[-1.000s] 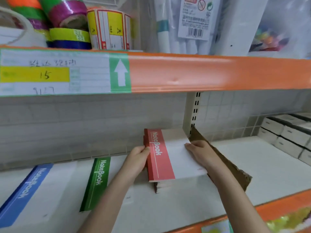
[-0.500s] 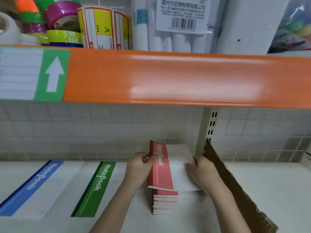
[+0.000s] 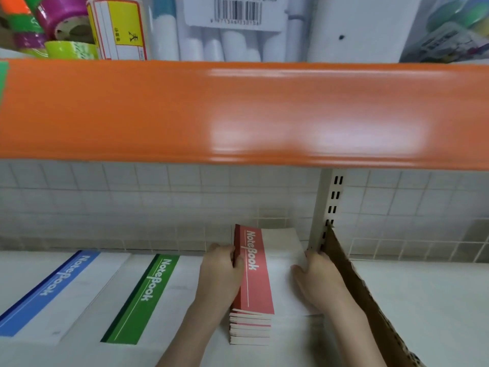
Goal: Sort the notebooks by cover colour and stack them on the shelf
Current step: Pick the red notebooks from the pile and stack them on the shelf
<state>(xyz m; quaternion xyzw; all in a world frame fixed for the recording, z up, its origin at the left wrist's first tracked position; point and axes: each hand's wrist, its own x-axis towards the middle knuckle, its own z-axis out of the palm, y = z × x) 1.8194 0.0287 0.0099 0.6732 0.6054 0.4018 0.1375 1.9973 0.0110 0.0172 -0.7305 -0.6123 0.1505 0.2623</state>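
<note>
A stack of red-striped notebooks [image 3: 255,274] sits on the white shelf [image 3: 423,300], close to the tiled back wall. My left hand [image 3: 219,274] grips the stack's spine side, thumb on the red stripe. My right hand [image 3: 320,282] holds the right edge of the top notebook, thumb on its white cover. To the left lie a green-striped notebook [image 3: 148,292] and, further left, a blue-striped notebook [image 3: 50,290], both flat on the shelf.
A brown cardboard sheet [image 3: 365,295] leans right beside my right hand, against the slotted upright post [image 3: 328,207]. The orange shelf beam [image 3: 238,112] hangs low overhead. Tape rolls [image 3: 63,19] and packaged pens sit above it.
The top red notebook, tilted and askew a second ago, now lies flat and squared on the stack. Both hands stay at its sides. The view has moved closer and lower.
</note>
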